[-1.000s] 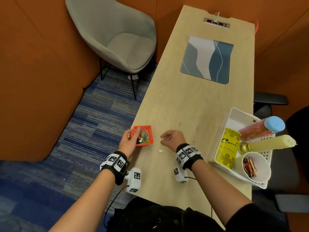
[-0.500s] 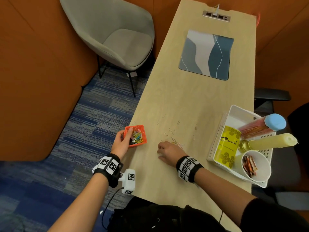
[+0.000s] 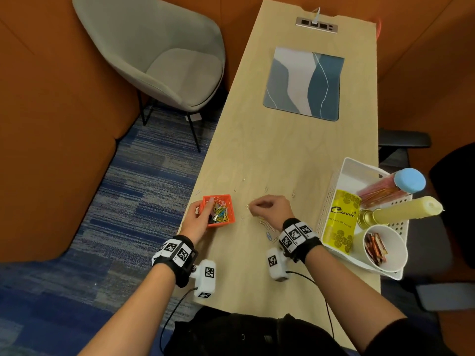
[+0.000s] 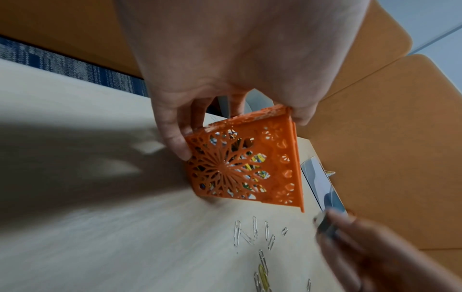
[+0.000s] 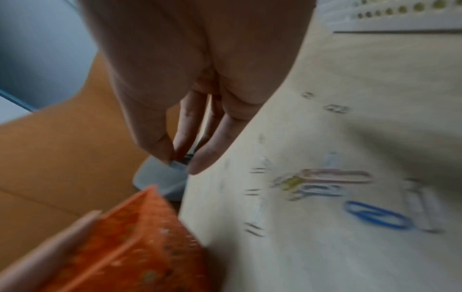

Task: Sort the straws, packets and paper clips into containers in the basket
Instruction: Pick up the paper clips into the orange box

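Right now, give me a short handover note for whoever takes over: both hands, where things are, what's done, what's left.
Left hand grips the orange tray at the table's left edge; coloured paper clips already lie in it.
Right hand is curled beside the tray, fingertips pinched together; whether they hold a clip is unclear.
Loose paper clips lie scattered on the table around the right hand.
White basket on the right holds the tube of straws and the cup of packets.
Left: gather the remaining clips into the tray, then put the tray in the basket.

Office booth, orange padded walls, desk power outlets, carpet
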Demonstrator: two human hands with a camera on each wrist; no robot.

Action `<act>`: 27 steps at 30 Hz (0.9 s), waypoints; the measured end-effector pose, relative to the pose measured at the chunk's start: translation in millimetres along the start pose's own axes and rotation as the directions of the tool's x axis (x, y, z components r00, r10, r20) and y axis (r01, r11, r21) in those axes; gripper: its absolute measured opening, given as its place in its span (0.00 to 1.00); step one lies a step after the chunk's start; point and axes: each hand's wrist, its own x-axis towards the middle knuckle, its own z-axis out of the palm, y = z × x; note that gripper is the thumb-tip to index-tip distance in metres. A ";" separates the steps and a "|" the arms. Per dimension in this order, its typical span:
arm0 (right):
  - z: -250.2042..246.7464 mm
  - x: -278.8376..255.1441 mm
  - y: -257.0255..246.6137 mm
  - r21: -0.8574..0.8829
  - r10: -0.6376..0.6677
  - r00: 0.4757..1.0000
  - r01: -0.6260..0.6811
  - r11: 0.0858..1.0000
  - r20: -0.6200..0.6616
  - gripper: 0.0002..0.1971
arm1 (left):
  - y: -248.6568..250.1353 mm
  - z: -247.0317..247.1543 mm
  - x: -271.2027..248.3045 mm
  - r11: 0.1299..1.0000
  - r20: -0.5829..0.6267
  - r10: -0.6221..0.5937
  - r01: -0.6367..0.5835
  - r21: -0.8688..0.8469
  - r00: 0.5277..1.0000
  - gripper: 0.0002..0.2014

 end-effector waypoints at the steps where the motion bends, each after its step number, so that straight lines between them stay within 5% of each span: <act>1: 2.4 -1.7 -12.8 0.049 -0.038 0.999 0.036 0.998 0.033 0.04 | 0.3 3.4 -0.7 1.000 0.005 0.005 -0.005 0.001 1.000 0.13; 5: 18.4 -1.6 -56.3 -0.111 -0.284 0.936 0.311 0.944 0.209 0.04 | 1.6 8.8 -2.8 1.000 0.013 0.016 -0.016 0.014 1.000 0.18; 9: 27.3 31.8 -60.6 -0.282 -0.384 0.923 0.369 0.886 0.001 0.05 | -2.2 -13.2 0.2 1.000 -0.034 0.009 -0.010 -0.007 0.999 0.29; 11: 40.0 50.5 -53.7 -0.385 -0.376 0.927 0.350 0.854 0.008 0.10 | -7.6 -33.5 4.8 0.999 -0.104 -0.011 0.006 -0.049 0.994 0.34; 13: 64.5 63.3 -47.5 -0.518 -0.370 0.900 0.435 0.736 0.230 0.17 | -9.1 -53.4 5.2 0.993 -0.175 -0.024 0.004 -0.117 0.984 0.31; 16: 106.9 70.1 -44.6 -0.584 -0.322 0.746 0.660 0.472 0.583 0.24 | -11.2 -78.7 8.0 0.980 -0.232 -0.053 0.005 -0.201 0.971 0.22; 19: 133.8 69.9 -36.0 -0.604 -0.183 0.633 0.773 0.195 0.752 0.27 | -16.2 -95.2 11.7 0.970 -0.252 -0.080 0.018 -0.241 0.964 0.23; 22: 129.2 64.7 -22.2 -0.662 -0.104 0.663 0.748 0.048 0.741 0.32 | -16.2 -98.0 12.5 0.971 -0.253 -0.079 0.018 -0.237 0.964 0.23; 27: 65.2 54.3 -2.2 -0.815 -0.110 0.815 0.577 0.056 0.569 0.31 | -13.0 -77.9 17.5 0.970 -0.204 -0.064 0.013 -0.242 0.977 0.25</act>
